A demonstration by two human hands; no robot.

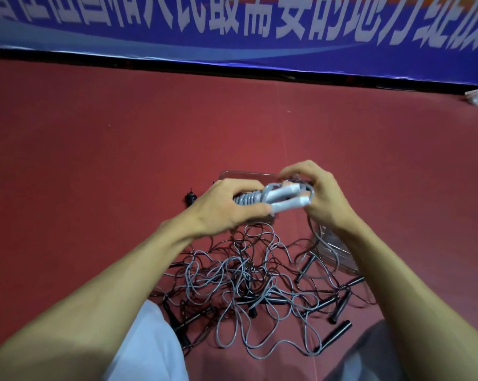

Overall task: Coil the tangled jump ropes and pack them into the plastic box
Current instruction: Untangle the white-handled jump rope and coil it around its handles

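The grey jump rope (248, 200), coiled tightly round its 2 white plastic handles (286, 191), is held in the air between both hands. The left hand (226, 209) clamps the coiled end with its fingers curled over it. The right hand (321, 195) grips the handle tips and hides them. Just behind, a clear plastic box (246, 176) shows only its far rim. Below lies a tangled pile of grey and black ropes (246, 281), partly covered by both forearms. A clear plastic piece (339, 257) beside the right wrist is hard to identify. Open red floor (108, 147) stretches to a blue banner (232, 26), cut off at the top.
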